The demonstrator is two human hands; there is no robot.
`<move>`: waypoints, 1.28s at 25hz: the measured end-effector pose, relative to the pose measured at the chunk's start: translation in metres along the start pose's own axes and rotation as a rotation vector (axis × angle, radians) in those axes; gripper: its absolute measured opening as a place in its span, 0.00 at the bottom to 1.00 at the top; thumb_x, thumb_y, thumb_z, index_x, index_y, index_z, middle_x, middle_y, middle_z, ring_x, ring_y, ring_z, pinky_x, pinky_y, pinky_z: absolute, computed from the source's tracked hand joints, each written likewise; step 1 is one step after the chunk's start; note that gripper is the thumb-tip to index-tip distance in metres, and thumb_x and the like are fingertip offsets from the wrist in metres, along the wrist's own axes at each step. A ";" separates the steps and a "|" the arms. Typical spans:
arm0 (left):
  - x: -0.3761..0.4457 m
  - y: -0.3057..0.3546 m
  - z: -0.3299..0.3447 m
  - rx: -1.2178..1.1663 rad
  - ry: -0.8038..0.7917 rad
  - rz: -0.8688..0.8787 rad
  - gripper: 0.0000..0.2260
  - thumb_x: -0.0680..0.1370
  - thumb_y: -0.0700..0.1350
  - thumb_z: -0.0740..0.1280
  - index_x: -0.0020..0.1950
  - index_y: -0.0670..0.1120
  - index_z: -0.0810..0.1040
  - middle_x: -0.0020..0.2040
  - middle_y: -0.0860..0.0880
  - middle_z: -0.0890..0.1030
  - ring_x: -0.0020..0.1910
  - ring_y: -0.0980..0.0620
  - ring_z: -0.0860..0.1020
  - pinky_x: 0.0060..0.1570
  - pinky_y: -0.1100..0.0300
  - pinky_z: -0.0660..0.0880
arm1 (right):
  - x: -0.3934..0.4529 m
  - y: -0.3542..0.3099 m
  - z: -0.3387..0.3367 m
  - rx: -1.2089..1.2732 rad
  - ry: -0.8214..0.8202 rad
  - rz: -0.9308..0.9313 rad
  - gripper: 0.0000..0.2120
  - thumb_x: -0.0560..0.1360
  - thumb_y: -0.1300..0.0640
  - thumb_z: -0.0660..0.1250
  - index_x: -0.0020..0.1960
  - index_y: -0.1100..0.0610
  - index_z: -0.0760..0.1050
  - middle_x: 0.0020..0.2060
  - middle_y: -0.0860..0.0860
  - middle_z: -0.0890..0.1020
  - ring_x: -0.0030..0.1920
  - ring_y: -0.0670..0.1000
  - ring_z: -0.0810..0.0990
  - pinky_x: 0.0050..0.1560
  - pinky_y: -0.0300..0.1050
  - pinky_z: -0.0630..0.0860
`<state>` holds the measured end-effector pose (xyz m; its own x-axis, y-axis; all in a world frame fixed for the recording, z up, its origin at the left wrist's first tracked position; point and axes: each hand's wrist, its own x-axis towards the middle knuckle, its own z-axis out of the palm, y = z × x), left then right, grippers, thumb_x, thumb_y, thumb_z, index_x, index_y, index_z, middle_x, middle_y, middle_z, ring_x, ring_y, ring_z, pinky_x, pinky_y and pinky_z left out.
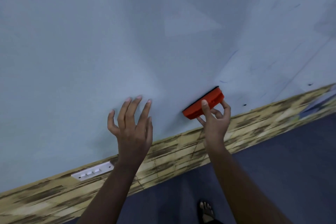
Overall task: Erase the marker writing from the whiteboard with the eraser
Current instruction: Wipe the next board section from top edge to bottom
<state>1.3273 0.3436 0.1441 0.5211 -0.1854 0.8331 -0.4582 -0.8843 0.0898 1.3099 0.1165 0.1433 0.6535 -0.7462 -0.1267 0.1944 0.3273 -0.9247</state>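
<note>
From the head camera I see the whiteboard (127, 32) filling almost all of the picture, a pale blue-grey surface that leans across the view. Faint blue marker traces (234, 54) lie toward 2 o'clock, thin lines and a few small strokes; the rest of the board looks wiped. Under the board a band of wood-pattern wall (172, 154) runs from 8 o'clock up to 3 o'clock. On this band, at 7 o'clock, sits a white socket plate (93, 170). Below is a dark blue floor (281, 160), and one bare foot (206, 210) shows at 5 o'clock.

My right hand (215, 120) grips the red eraser (202, 104), thumb over the top, its dark pad flat against the board near the lower edge. My left hand (132, 122) is released, fingers spread, the fingertips (139, 97) on or very near the board.
</note>
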 end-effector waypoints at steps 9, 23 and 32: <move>0.011 0.026 0.059 0.279 -0.123 0.178 0.42 0.82 0.60 0.69 0.88 0.48 0.49 0.87 0.41 0.41 0.85 0.35 0.40 0.78 0.28 0.38 | 0.078 0.083 -0.076 0.189 0.086 0.692 0.26 0.82 0.53 0.68 0.76 0.61 0.68 0.60 0.64 0.80 0.50 0.59 0.83 0.56 0.63 0.80; 0.001 0.034 0.062 0.297 -0.167 0.142 0.39 0.83 0.57 0.66 0.88 0.46 0.51 0.87 0.39 0.45 0.85 0.34 0.43 0.79 0.27 0.43 | -0.018 0.007 0.024 -0.501 -0.153 -0.552 0.33 0.75 0.41 0.74 0.76 0.49 0.72 0.54 0.48 0.77 0.55 0.47 0.78 0.54 0.37 0.79; 0.020 0.065 0.029 0.191 -0.075 0.013 0.24 0.82 0.48 0.69 0.79 0.46 0.74 0.81 0.41 0.67 0.81 0.38 0.63 0.72 0.32 0.62 | 0.091 0.013 -0.051 0.068 0.163 0.005 0.32 0.76 0.49 0.76 0.78 0.48 0.71 0.61 0.48 0.82 0.59 0.54 0.84 0.55 0.51 0.84</move>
<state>1.3289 0.2697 0.1510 0.5717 -0.2222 0.7898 -0.3236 -0.9456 -0.0317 1.3347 0.0238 0.1020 0.5284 -0.8268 -0.1928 0.2439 0.3654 -0.8983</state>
